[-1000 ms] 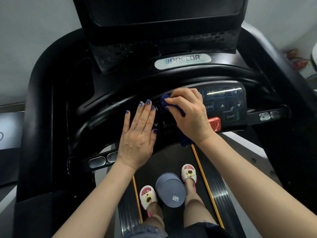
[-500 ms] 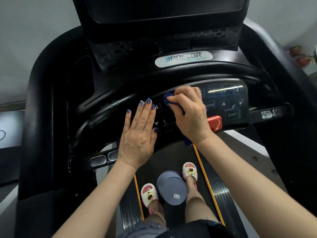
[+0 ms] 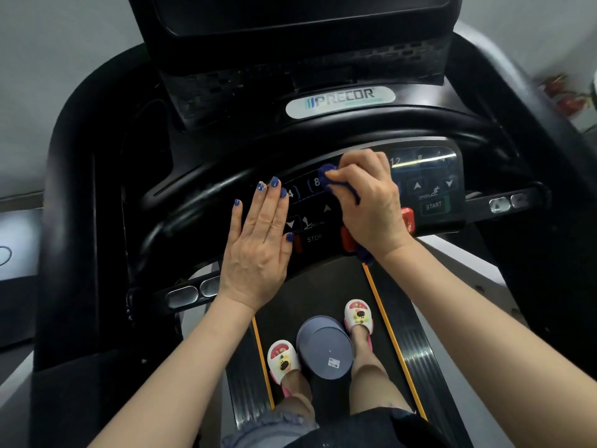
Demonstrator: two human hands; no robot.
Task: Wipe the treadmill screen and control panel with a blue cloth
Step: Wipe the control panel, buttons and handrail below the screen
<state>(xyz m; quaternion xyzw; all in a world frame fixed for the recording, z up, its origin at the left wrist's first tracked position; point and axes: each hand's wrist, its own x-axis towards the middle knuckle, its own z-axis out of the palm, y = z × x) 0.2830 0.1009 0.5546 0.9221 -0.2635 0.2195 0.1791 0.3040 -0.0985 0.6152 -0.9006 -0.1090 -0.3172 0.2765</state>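
Two hands: left hand, right hand; one blue cloth; one control panel; one screen; two slippers; one grey bucket; one PRECOR badge

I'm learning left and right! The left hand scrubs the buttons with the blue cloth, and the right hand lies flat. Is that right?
Swapped. The head view shows the right hand gripping the blue cloth and scrubbing the buttons, while the left hand lies flat beside it.
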